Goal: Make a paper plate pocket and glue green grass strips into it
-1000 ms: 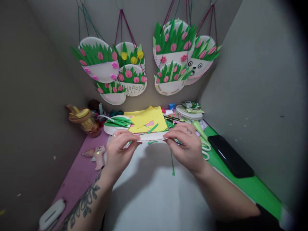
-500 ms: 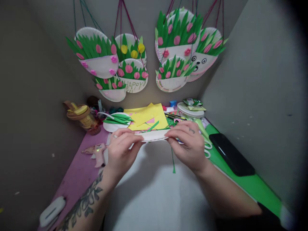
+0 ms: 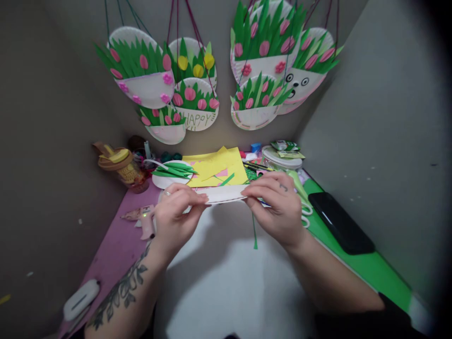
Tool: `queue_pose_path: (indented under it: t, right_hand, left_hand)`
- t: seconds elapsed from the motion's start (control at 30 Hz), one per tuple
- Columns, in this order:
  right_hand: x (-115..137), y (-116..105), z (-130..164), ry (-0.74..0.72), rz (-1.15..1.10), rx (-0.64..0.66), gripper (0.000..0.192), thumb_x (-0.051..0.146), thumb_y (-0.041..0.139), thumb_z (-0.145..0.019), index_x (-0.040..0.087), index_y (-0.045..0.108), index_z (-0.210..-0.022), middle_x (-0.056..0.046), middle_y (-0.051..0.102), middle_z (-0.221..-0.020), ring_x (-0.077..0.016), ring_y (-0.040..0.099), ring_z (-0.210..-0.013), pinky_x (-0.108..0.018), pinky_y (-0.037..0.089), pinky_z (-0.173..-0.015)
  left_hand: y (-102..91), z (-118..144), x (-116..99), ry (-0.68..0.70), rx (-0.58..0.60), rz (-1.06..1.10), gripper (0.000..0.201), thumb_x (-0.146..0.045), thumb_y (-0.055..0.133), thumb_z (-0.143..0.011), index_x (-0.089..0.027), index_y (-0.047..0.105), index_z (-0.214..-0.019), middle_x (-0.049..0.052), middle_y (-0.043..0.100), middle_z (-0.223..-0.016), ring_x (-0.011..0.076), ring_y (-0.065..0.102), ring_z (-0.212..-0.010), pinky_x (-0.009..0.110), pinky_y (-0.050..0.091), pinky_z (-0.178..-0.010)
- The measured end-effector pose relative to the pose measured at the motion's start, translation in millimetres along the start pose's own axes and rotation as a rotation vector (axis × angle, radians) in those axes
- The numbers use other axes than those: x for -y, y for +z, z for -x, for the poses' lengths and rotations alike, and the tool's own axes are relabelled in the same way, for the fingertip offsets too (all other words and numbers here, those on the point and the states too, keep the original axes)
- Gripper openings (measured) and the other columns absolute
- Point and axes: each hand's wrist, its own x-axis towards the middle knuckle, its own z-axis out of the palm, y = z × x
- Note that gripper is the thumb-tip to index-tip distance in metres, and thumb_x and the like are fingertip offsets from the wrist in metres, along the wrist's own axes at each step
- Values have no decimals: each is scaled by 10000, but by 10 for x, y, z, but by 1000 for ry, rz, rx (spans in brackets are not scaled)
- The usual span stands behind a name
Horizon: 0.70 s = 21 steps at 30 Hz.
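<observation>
Both hands pinch one white paper plate [image 3: 226, 193], held edge-on above the white sheet [image 3: 229, 282] on the table. The left hand [image 3: 174, 219] closes thumb and fingers on its left end; the right hand [image 3: 278, 207] clamps the right end (a small mark shows on its knuckle). On the wall, a hanging plate basket [image 3: 197, 115] reads "HAPPY".

My left hand [image 3: 174, 214] wears a thin ring on one finger, and a dark floral tattoo runs along that forearm. My right hand [image 3: 278, 207] bears a small tattoo mark; a black sleeve starts near the elbow.
</observation>
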Motion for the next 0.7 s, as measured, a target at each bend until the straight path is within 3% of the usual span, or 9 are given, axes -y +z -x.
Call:
queue_pose_path:
  t: [0.13,0.27,0.4,0.5,0.7]
  right_hand:
    - [-23,-2,-13,23,-26,-8,115,124,684,-797,239,684,-805,-11,725,-783,-223,597,-834,-422,437,-812]
    - [-13,7,6,-6,-8,2,125,112,687,-788,236,677,-781,-2,724,-766,-219,592,-811,-437,433,-819]
    - [7,23,9,-4,-3,17,104,127,688,-795,230,679,-810,-8,728,-798,-225,600,-843,-448,433,-827]
    - [2,23,3,9,-16,17,85,141,683,-806,225,671,-812,-11,722,-789,-217,608,-826,-440,438,-822]
    - [54,24,29,-35,33,-6,100,139,683,-805,236,660,-797,-2,721,-782,-218,584,-827,-427,421,-798]
  left_hand:
    - [-14,-14,15,-57,-1,16,133,-113,733,-753,-225,674,-796,-11,724,-729,142,642,-713,311,513,-702]
    - [-15,-18,-22,-24,45,-41,120,-143,743,-749,-230,684,-808,-14,727,-728,152,649,-728,327,513,-730]
    - [-27,-2,-6,-46,13,9,129,-123,746,-738,-227,677,-773,-26,704,-679,132,612,-651,304,506,-664]
    - [-34,-2,39,-107,-25,40,140,-115,751,-731,-227,679,-774,-14,710,-715,145,625,-711,308,512,-681]
    - [-1,-1,-8,6,48,-42,155,-107,724,-758,-237,679,-830,-19,727,-743,149,646,-727,340,511,-746]
